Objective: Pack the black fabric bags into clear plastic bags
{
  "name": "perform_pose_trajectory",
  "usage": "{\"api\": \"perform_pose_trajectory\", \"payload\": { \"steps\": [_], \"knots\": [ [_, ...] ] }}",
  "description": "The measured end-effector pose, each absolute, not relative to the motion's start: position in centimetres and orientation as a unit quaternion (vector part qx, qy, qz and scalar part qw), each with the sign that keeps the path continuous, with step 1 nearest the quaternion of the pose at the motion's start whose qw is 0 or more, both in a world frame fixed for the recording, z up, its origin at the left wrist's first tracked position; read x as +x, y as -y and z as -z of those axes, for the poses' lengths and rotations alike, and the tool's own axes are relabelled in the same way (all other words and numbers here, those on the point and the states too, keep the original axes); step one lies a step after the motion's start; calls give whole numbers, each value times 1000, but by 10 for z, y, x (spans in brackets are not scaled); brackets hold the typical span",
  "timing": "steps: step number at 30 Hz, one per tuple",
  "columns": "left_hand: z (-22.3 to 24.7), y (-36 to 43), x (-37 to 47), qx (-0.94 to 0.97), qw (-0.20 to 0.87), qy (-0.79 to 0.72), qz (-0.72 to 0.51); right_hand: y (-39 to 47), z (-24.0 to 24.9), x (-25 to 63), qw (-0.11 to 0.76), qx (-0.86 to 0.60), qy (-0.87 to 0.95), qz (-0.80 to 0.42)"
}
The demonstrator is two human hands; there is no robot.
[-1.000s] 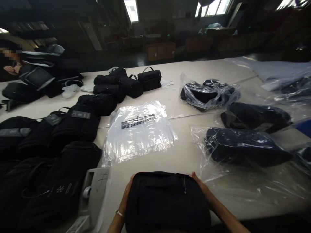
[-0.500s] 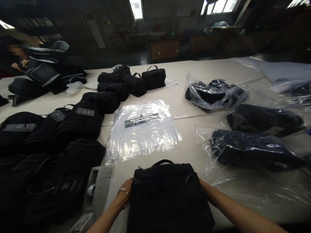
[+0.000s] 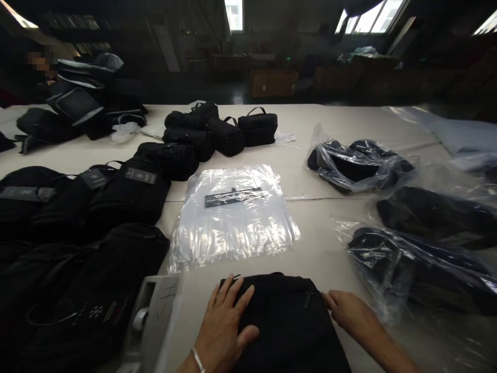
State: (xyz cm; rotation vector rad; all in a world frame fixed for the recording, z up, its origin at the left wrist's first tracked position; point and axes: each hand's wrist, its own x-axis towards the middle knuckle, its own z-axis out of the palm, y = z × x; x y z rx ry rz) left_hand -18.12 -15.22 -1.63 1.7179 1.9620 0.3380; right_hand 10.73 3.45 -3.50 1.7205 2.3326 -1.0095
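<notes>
From where I stand, the far side of the room is dim, with a bright window (image 3: 234,14) and brown cardboard boxes (image 3: 274,83) behind a long cream table (image 3: 318,243). Grey hang tags (image 3: 140,175) on the black cases (image 3: 128,199) at left carry a white snowflake-like mark, with print too small for me to read. A larger white snowflake emblem (image 3: 96,311) shows near left, beside blurred lettering. Someone has scrawled what looks like an H on the grey plastic device (image 3: 168,291). The stack of clear plastic bags (image 3: 233,233) in the middle bears a dark printed block (image 3: 233,197), illegible from here.

At the near edge lies a black zippered bag (image 3: 291,326), between that device and a plastic-wrapped dark bag (image 3: 427,264) at right. The left hand (image 3: 229,321) rests spread across its left part, hiding some of it. The right hand (image 3: 345,308) has its fingers curled at the right edge; whether they pinch the fabric, I can't tell. Far left, a co-worker (image 3: 41,65) sits behind heaped dark bags (image 3: 77,106).
</notes>
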Motion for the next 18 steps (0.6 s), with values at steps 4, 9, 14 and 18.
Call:
{"api": "perform_pose_trajectory", "payload": {
  "steps": [4, 9, 14, 18],
  "knots": [
    [24, 113, -217, 621, 255, -724, -160, -19, -9, 78, -104, 407, -872, 251],
    [63, 40, -258, 556, 178, -805, -105, 10, 12, 40, -58, 160, -952, 256],
    [98, 7, -283, 516, 201, -827, -98, 7, 23, 42, -19, 177, -941, 289],
    [105, -2, -301, 531, 259, -801, -96, -15, 7, 25, -62, 272, -906, 317]
  ]
}}
